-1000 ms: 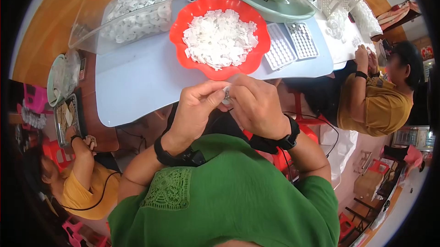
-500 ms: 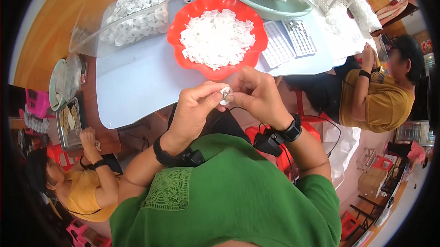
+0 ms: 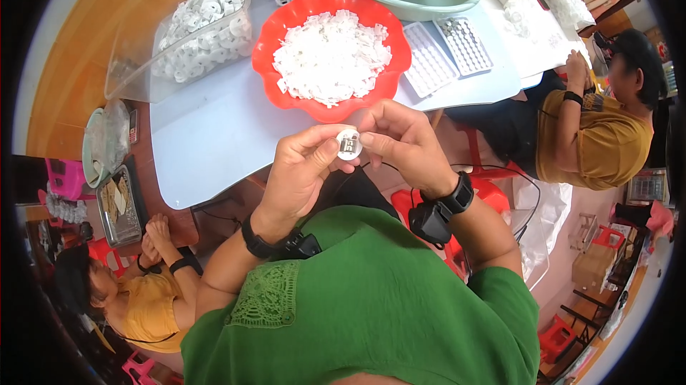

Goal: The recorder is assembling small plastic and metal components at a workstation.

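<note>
In front of my chest, my left hand [image 3: 307,163] pinches a small round white plastic part [image 3: 349,145] between thumb and fingers. Metal pieces show on the face of this disc. My right hand [image 3: 404,143] is closed too, its thumb and fingertips at the disc's right edge; whether they hold a separate small piece is hidden. Just beyond both hands, a red scalloped bowl [image 3: 263,70] heaped with small white plastic pieces [image 3: 332,56] stands on the pale blue tabletop [image 3: 200,142].
A clear bin [image 3: 132,70] of round white parts stands at the back left. Two white trays [image 3: 429,60] lie right of the bowl, near a pale green basin [image 3: 414,10]. Co-workers in yellow tops sit at the left [image 3: 153,306] and right [image 3: 600,135].
The disc has turned so that its face with the metal pieces shows more fully. My right thumb has drawn back from its middle to the right edge.
</note>
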The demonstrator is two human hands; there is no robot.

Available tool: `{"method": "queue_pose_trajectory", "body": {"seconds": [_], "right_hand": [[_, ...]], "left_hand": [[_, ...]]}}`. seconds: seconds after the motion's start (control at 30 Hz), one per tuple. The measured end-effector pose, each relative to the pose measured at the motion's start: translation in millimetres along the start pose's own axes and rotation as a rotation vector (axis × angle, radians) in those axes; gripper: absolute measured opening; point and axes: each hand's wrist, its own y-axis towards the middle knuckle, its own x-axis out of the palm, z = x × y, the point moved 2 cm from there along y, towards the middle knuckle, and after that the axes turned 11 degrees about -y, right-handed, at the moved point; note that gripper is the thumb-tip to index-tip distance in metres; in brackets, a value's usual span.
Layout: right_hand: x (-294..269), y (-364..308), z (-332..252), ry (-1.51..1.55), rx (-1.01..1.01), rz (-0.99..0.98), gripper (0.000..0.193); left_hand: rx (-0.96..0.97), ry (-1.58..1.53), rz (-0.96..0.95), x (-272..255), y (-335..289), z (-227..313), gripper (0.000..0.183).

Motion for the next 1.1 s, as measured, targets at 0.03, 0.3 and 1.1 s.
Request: {"method": "queue_pose_trajectory", "body": {"seconds": [0.03, 0.3, 1.1], "right_hand": [[1.8, -2.9, -2.4, 0.004, 0.003, 0.030, 0.012], [4.7, -6.6, 8.3, -0.155, -0.070, 0.112, 0.010], [13.5, -22.0, -17.7, -1.057, -0.948, 0.335, 0.037]], "left_hand": [[0.002, -0.030, -0.014, -1.1, 0.8, -0.1, 0.030], [0.033, -0.083, -0.081, -3.5, 2.0, -5.4, 0.029], [0.131, 0.112, -0.125, 9.0, -1.5, 3.7, 0.039]]}}
